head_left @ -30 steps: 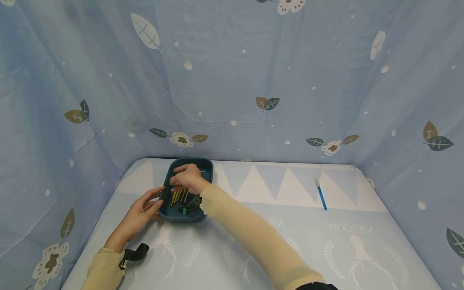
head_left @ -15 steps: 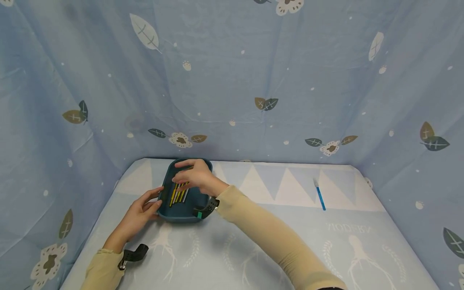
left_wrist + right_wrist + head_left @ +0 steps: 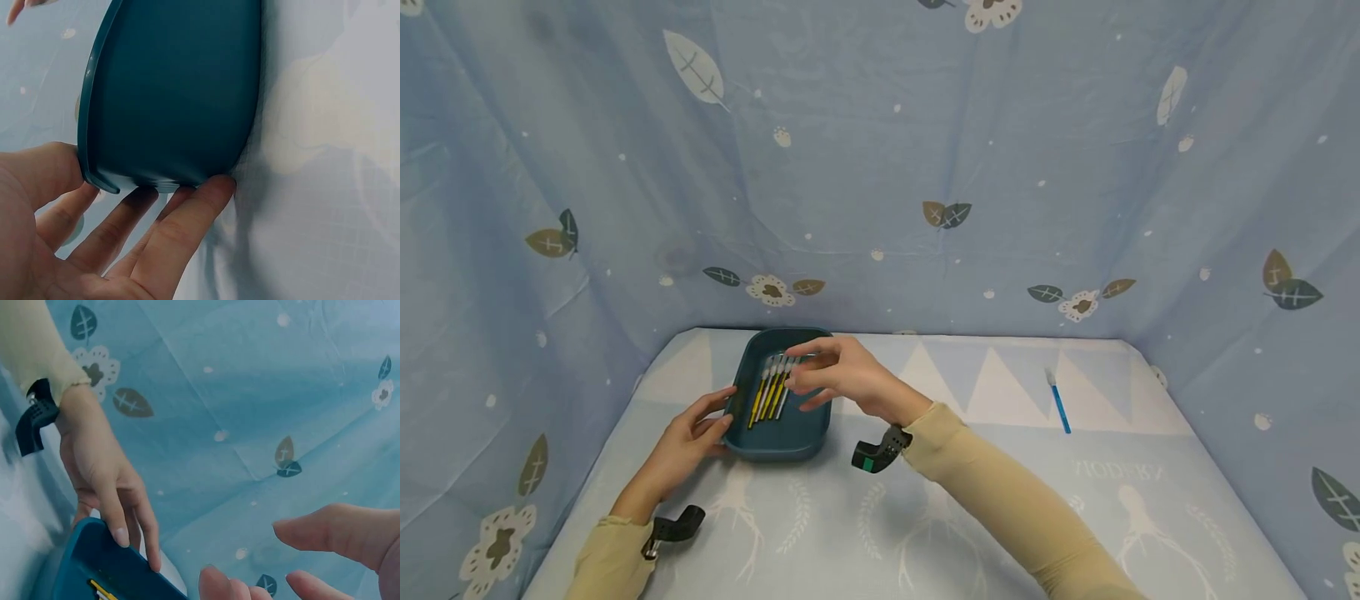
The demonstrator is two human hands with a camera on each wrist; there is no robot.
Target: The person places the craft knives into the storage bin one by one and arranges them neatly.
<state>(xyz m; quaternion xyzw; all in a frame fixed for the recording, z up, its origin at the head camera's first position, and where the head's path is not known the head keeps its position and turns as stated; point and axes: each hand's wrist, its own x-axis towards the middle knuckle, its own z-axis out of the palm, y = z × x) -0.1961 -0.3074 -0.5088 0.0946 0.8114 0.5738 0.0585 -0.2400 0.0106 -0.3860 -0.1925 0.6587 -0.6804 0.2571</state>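
A dark teal tray [image 3: 782, 448] stands at the left back of the table. Inside lie several slim, brush-like tools [image 3: 763, 398] with yellow or silvery handles and pale tips, side by side. My left hand [image 3: 683, 442] touches the tray's left side. In the left wrist view, that hand's thumb [image 3: 47, 172] is at the rim and its fingertips [image 3: 219, 187] rest against the outer wall. Over the tray's right edge is my right hand [image 3: 853, 379], fingers spread and loosely bent, holding nothing. Some of the tools are partly hidden behind it.
A blue tool [image 3: 1060, 407] of similar shape with a pale tip lies alone at the table's right back. Patterned blue curtain [image 3: 880, 167] rises behind the table [image 3: 985, 492] and along both sides. Each wrist carries a black camera strap mount [image 3: 880, 450].
My right hand has drawn back from inside the tray toward the right, uncovering more of the tools lying there. The left hand has stayed at the tray's side.
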